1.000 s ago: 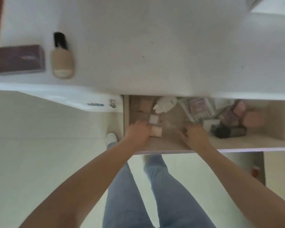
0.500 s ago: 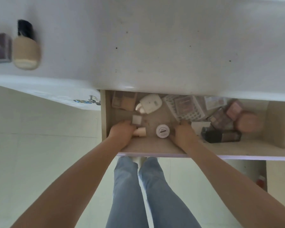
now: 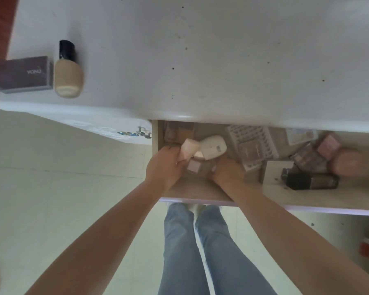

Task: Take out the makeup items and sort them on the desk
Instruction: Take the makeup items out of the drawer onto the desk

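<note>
The open drawer point(image 3: 200, 191) under the white desk point(image 3: 200, 60) holds makeup. My left hand point(image 3: 163, 166) is shut on a small pale pink bottle point(image 3: 189, 147), tilted up at the drawer's left end. My right hand point(image 3: 228, 172) reaches in beside it with fingers curled down; what it grips is hidden. A small pale square case point(image 3: 193, 166) lies between the hands, and a white rounded case point(image 3: 213, 146) sits just behind. On the desk's left lie a beige foundation bottle point(image 3: 68, 75) and a dark purple box point(image 3: 24, 74).
The drawer's right part holds a white slatted tray point(image 3: 251, 141), a white box point(image 3: 273, 171), a dark bottle point(image 3: 309, 180), a palette point(image 3: 309, 158) and pink compacts point(image 3: 328, 145). A metal knob point(image 3: 144, 133) sticks out of the closed drawer on the left. My legs stand below.
My left hand has lifted the pale pink bottle off the drawer floor. My right hand has shifted left, over where the round white jar lay. The view has swung back to the left.
</note>
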Tool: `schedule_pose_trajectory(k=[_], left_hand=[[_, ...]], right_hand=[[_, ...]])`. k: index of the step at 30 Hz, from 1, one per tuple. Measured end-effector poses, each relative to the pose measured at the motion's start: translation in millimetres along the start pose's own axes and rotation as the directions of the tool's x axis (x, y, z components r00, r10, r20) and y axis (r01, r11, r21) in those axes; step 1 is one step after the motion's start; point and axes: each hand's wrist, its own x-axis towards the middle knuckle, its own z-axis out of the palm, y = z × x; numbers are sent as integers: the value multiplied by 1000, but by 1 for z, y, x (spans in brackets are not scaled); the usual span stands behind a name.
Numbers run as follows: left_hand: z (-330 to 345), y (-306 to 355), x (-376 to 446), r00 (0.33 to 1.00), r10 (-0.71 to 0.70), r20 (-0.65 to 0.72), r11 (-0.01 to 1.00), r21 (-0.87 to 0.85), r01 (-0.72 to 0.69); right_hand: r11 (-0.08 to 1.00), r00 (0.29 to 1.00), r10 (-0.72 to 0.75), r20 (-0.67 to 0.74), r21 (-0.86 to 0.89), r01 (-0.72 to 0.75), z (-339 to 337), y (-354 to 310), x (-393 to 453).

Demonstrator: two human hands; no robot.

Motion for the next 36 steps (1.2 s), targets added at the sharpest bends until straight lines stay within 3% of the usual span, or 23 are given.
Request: schedule_pose_trajectory(k=[5, 9, 14, 19, 23, 26, 31, 36], left_hand=[[-29, -3, -5, 993, 3, -122, 967, -253, -34], [-75, -7, -3, 946, -64, -318, 889, -449, -90], [-131, -33, 25, 901, -162, -402, 865, -497, -66], [-151, -58, 52, 917, -183, -355, 895, -446, 6], [-151, -69, 60, 913, -218, -344, 918, -391, 72], [-146, -70, 61, 904, -203, -377, 932, -358, 61], [-136, -71, 61, 867, -169, -469, 967, -249, 54], [-134, -70, 55, 856, -134, -499, 986, -154, 64]], right_hand=[[944, 963, -269, 31, 208, 257, -47, 1, -32], [757, 876, -405, -262, 442, 482, -101, -21, -57], [674, 800, -436, -412, 440, 594, -121, -66, -70], [673, 729, -414, -545, 356, 649, -140, -119, -43], [719, 714, -475, -514, 240, 652, -144, -147, -22], [735, 687, -516, -511, 148, 662, -136, -153, -16], [685, 597, -496, -631, 138, 715, -120, -160, -18], [735, 705, -485, -518, 196, 650, -122, -158, -20]])
